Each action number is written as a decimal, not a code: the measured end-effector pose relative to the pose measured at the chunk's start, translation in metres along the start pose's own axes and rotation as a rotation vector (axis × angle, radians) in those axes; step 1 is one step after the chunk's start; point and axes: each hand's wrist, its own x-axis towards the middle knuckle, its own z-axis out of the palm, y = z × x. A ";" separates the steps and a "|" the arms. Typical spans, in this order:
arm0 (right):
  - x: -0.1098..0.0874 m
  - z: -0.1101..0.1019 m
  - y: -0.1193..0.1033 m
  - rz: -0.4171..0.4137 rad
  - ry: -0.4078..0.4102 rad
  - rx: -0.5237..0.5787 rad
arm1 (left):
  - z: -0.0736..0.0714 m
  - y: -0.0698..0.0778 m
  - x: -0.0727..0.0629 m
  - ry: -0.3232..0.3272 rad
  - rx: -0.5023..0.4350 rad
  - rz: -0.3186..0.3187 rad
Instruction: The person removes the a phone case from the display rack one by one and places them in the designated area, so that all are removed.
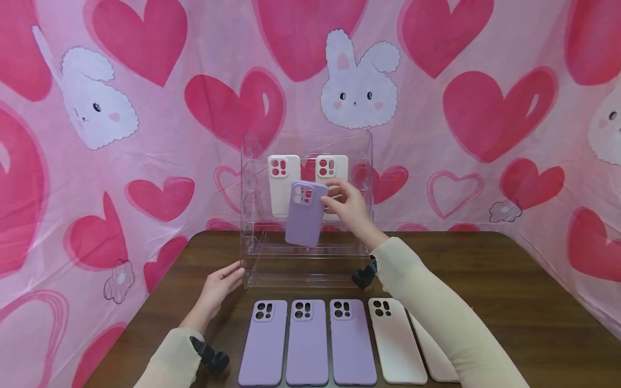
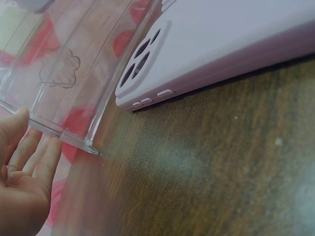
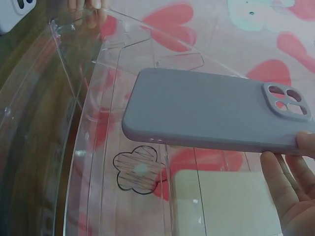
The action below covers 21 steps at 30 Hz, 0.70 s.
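Note:
A purple phone case [image 1: 304,221] hangs upright and slightly tilted in front of a clear acrylic display stand [image 1: 246,226]. My right hand [image 1: 346,202] pinches it by its upper right edge, thumb in front and fingers behind; in the right wrist view the purple phone case [image 3: 197,110] looks greyish. Behind it, a white phone case [image 1: 278,188] and a second white phone case [image 1: 341,166] stand on an upper tier, partly covered. At the stand's lower left corner is my left hand [image 1: 216,288], fingers fairly straight, its fingertips [image 2: 55,147] right at the clear edge.
Nearer me on the brown wooden table [image 1: 485,280] lies a row of phone cases: three purple, the nearest to the left a purple one [image 1: 262,347], then a pale one [image 1: 399,345] and another pale case [image 1: 429,350] partly under my right sleeve. A pink heart-patterned cloth [image 1: 412,134] hangs behind.

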 end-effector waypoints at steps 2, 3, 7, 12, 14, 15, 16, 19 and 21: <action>-0.004 -0.006 0.000 0.004 0.001 -0.008 | 0.000 0.000 0.000 -0.001 -0.002 0.000; -0.006 -0.008 0.001 0.002 0.001 -0.004 | 0.000 0.000 -0.001 0.000 -0.004 0.000; -0.012 -0.019 0.003 -0.012 0.005 0.012 | 0.000 0.000 -0.001 -0.003 -0.006 0.000; -0.026 -0.032 -0.015 -0.005 0.005 0.004 | 0.001 0.001 -0.001 -0.002 0.001 -0.003; -0.030 -0.037 -0.019 -0.002 0.003 0.000 | 0.001 0.001 -0.001 -0.002 0.002 -0.003; -0.031 -0.040 -0.016 0.000 0.004 0.002 | 0.001 0.001 -0.001 -0.002 0.002 -0.003; -0.031 -0.043 -0.013 -0.001 0.005 0.010 | 0.001 0.001 -0.001 -0.003 0.003 -0.003; -0.031 -0.053 -0.002 0.015 -0.001 0.022 | 0.000 0.001 0.000 -0.003 0.005 -0.003; -0.032 -0.059 0.003 0.023 0.000 0.027 | 0.000 0.001 -0.001 -0.001 0.011 -0.006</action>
